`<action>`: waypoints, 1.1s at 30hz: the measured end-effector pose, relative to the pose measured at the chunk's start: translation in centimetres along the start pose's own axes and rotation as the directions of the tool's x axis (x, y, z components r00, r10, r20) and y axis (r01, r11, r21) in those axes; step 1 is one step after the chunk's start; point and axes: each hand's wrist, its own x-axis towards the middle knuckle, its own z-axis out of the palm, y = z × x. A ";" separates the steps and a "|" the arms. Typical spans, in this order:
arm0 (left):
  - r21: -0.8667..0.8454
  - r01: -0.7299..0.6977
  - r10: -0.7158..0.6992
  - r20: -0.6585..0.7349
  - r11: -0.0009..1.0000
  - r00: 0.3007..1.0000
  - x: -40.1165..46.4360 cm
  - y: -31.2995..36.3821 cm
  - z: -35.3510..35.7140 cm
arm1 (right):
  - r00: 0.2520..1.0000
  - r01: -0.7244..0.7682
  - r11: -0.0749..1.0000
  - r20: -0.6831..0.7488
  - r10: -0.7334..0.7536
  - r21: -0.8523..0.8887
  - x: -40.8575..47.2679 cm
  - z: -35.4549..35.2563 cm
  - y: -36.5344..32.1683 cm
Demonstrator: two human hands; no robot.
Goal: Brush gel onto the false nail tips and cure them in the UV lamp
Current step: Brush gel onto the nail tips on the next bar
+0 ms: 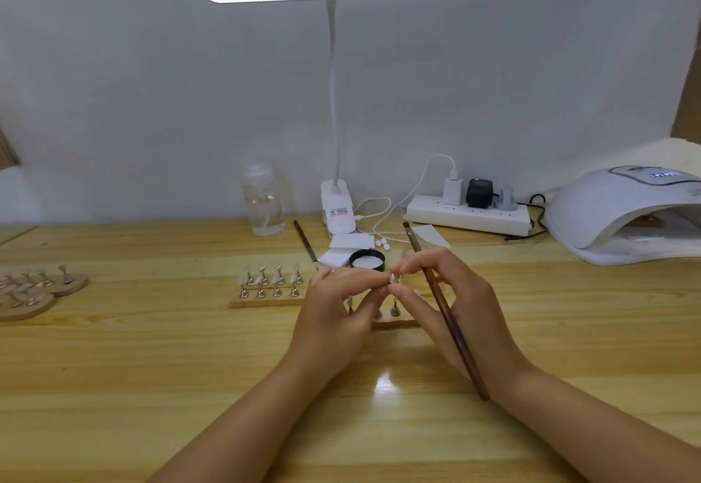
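Note:
My left hand [335,306] and my right hand [445,292] meet at the table's middle, fingertips pinching a small pale nail tip [393,278] between them. A long brown brush [447,315] lies across my right hand, held between its fingers, bristle end pointing away. Below the hands stands a wooden strip [394,321] with metal stands, partly hidden. Another wooden strip [265,298] to the left carries several nail tips on stands. An open black gel jar [367,259] sits just behind my hands. The white UV lamp [626,217] stands at the far right.
A second brush [305,243] lies behind the left strip. A clear bottle [263,198], a desk lamp base [337,205], white pads [351,241] and a power strip [468,215] line the back. Round wooden holders [34,291] with more tips sit at the left edge.

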 end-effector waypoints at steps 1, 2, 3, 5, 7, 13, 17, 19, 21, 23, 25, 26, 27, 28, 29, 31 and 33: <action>0.005 -0.002 0.002 0.005 1.000 1.000 0.0 0.1 0.0 | 1.000 0.000 1.000 -0.001 0.000 0.003 0.0 0.0 0.0; 0.016 -0.005 0.005 0.011 1.000 1.000 0.0 0.3 0.0 | 1.000 -0.003 1.000 -0.003 0.003 0.006 0.0 0.0 0.1; 0.028 -0.002 0.002 0.020 1.000 1.000 -0.1 0.4 -0.1 | 1.000 -0.011 1.000 -0.007 0.011 0.012 0.0 0.0 0.1; 0.039 0.013 -0.014 0.036 0.999 0.999 -0.2 0.5 -0.2 | 0.999 -0.031 0.999 -0.027 0.032 0.035 0.1 -0.3 0.2; 0.030 0.030 -0.031 0.042 0.999 0.999 -0.2 0.3 -0.4 | 0.997 -0.048 0.998 -0.055 0.050 0.047 0.4 -0.8 0.4; -0.007 0.147 -0.146 0.113 0.989 0.983 -0.1 0.4 -1.0 | 0.990 -0.122 0.991 0.059 0.126 -0.052 0.9 -2.9 1.9; 0.004 0.206 -0.203 0.182 0.979 0.962 0.0 -0.5 -2.1 | 0.971 -0.161 0.983 0.166 0.174 -0.088 0.9 -3.6 2.9; 0.042 0.219 -0.223 0.223 0.975 0.949 0.0 -1.0 -2.5 | 0.965 -0.161 0.983 0.196 0.176 -0.092 0.8 -3.7 3.1; 0.083 0.226 -0.240 0.251 0.971 0.938 -0.1 -1.4 -2.7 | 0.964 -0.149 0.985 0.207 0.165 -0.092 0.8 -3.8 3.2; 0.102 0.231 -0.250 0.265 0.968 0.931 -0.1 -1.7 -2.9 | 0.964 -0.140 0.985 0.215 0.158 -0.100 0.7 -3.8 3.2; 0.124 0.245 -0.271 0.274 0.961 0.923 0.0 -1.9 -3.0 | 0.963 -0.132 0.985 0.222 0.154 -0.111 0.7 -3.8 3.2; 0.141 0.254 -0.285 0.279 0.957 0.917 0.0 -2.0 -3.0 | 0.963 -0.129 0.985 0.222 0.152 -0.113 0.7 -3.8 3.3; 0.161 0.259 -0.296 0.283 0.952 0.912 0.0 -2.1 -3.0 | 0.963 -0.128 0.985 0.223 0.150 -0.111 0.7 -3.9 3.3; 0.180 0.257 -0.301 0.288 0.949 0.909 0.0 -2.1 -3.1 | 0.965 -0.124 0.986 0.218 0.147 -0.113 0.7 -3.9 3.4; 0.190 0.251 -0.298 0.293 0.949 0.908 -0.1 -2.1 -3.1 | 0.964 -0.123 0.985 0.220 0.147 -0.118 0.7 -3.9 3.4; 0.181 0.225 -0.272 0.303 0.957 0.913 -0.1 -2.1 -3.1 | 0.966 -0.122 0.984 0.214 0.148 -0.131 0.6 -3.8 3.3; 0.155 0.200 -0.239 0.304 0.967 0.922 -0.1 -2.0 -3.1 | 0.980 -0.097 0.985 0.160 0.119 -0.140 0.5 -3.7 2.9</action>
